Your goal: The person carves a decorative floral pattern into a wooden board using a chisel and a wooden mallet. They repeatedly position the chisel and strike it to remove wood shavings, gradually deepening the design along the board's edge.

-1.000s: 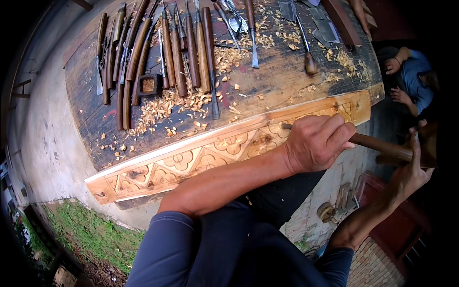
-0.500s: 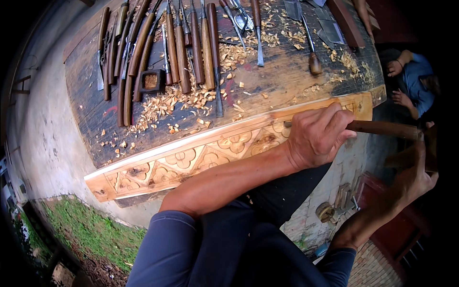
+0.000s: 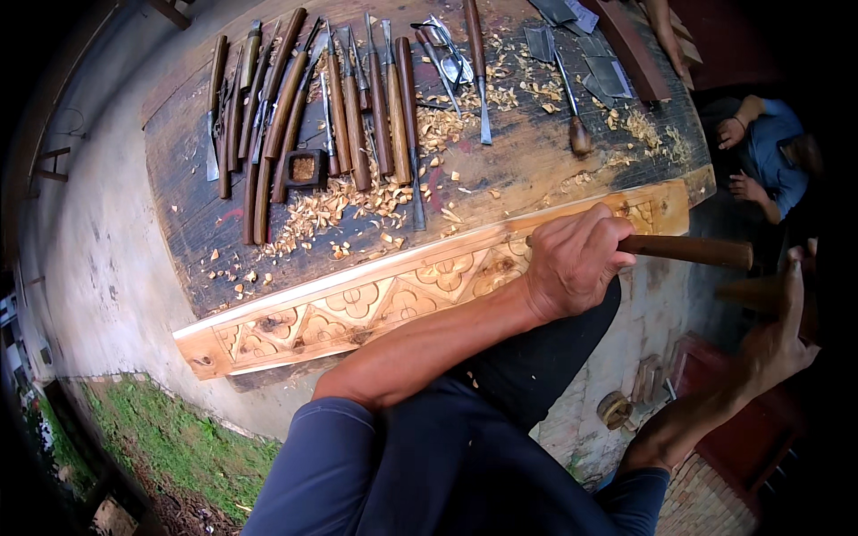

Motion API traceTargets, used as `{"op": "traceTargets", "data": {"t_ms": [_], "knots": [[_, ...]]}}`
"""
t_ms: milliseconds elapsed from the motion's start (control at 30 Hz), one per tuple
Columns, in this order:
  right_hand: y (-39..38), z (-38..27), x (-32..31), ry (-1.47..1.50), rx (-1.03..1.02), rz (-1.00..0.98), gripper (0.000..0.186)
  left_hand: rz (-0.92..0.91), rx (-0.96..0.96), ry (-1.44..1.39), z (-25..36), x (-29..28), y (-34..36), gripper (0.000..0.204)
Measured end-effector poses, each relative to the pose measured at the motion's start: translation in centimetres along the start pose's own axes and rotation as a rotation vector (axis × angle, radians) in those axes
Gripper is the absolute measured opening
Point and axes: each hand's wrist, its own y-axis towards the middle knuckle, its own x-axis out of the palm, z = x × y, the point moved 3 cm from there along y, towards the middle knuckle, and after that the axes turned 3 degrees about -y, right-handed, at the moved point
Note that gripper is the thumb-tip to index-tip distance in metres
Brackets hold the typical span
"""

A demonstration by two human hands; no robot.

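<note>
My left hand (image 3: 576, 259) is wrapped round the brown wooden handle (image 3: 688, 250) of a carving chisel, which lies low over the right part of a long carved board (image 3: 299, 295). That fist and forearm hide the blade. Four-petalled flowers between zigzag lines are cut along the board. At the far right, partly in shadow, my right hand (image 3: 778, 344) grips a wooden mallet (image 3: 755, 293), with the forefinger stretched upward. The mallet is dim and partly hidden, a little apart from the handle's end.
The worn wooden table (image 3: 500, 179) carries a row of wood-handled chisels (image 3: 357, 116), scattered shavings (image 3: 313, 210), a small dark square box (image 3: 306, 168), glasses (image 3: 451, 62) and another chisel (image 3: 572, 107). Another person in blue (image 3: 776, 156) sits at the right. A clamp-like wooden piece (image 3: 615, 409) lies below.
The mallet was close by the handle's end and is now farther from it. My left hand keeps its grip on the chisel. The whole view has shifted slightly.
</note>
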Motion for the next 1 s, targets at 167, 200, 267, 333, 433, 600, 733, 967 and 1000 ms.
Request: {"op": "traceTargets", "data": {"t_ms": [167, 200, 267, 333, 433, 600, 733, 967, 1000], "knots": [[-4.9, 0.8, 3.0, 0.029, 0.208, -0.01, 0.051, -0.247, 0.262, 0.023, 3.4, -0.6, -0.3, 0.028], [-5.5, 0.9, 2.7, 0.059, 0.305, 0.055, 0.046, -0.364, 0.315, 0.023, 4.5, -0.8, -1.0, 0.029], [-8.2, 3.9, 1.9, 0.258, 0.506, 0.059, 0.045, -0.508, 0.322, 0.017, 5.4, -1.5, -1.7, 0.03], [-11.3, 5.5, 2.5, 0.373, 0.7, -0.032, 0.045, -0.567, 0.219, 0.006, 5.1, -2.3, -1.8, 0.031], [-17.1, 6.8, 4.3, 0.447, 0.981, -0.089, 0.043, -0.393, 0.016, 0.023, 2.5, -4.1, 0.6, 0.036], [-18.3, 5.2, 7.2, 0.477, 1.032, -0.203, 0.041, -0.499, -0.667, -0.116, -1.6, -8.3, 2.8, 0.027], [-18.1, 5.4, 7.1, 0.516, 1.036, -0.193, 0.04, -0.757, -0.812, -0.082, -3.0, -10.2, 3.8, 0.016], [-17.6, 4.8, 7.5, 0.417, 1.023, -0.227, 0.039, -0.5, -0.986, -0.366, -3.8, -7.9, 4.2, 0.01], [-17.6, 4.7, 7.7, 0.4, 1.011, -0.244, 0.038, -0.464, -0.953, -0.392, -4.2, -7.6, 4.1, 0.011]]}}
